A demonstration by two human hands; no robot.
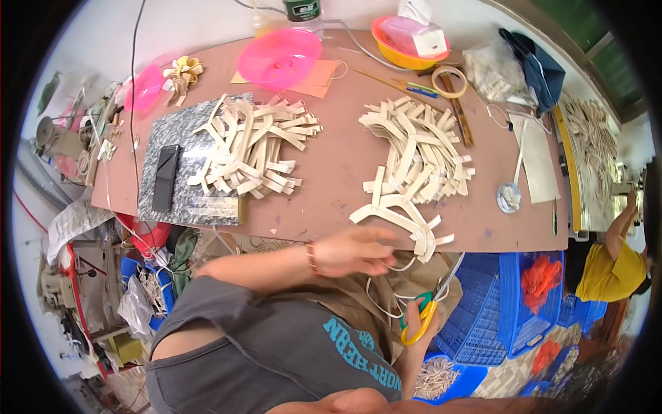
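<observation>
My left hand (355,251) is at the table's front edge, fingers stretched out and slightly apart. Just beyond its fingertips lie a few branched cream strap pieces (396,215), the nearest reaching the edge. A thin white cord (373,293) loops down from there over my lap. Below the edge my right hand (412,330) holds scissors (428,304) with green and yellow handles, their blades pointing up and away. Behind the nearest straps is a large heap of similar cream straps (417,148). A second heap (258,145) lies to the left, partly on a speckled stone slab (176,124).
A black phone (165,178) rests on the slab. Pink basin (279,58), yellow bowl (407,55) and tape roll (449,81) stand at the back. A small dish (509,198) is on the right. Blue crates (476,303) stand below the edge; a person in yellow (610,272) is far right.
</observation>
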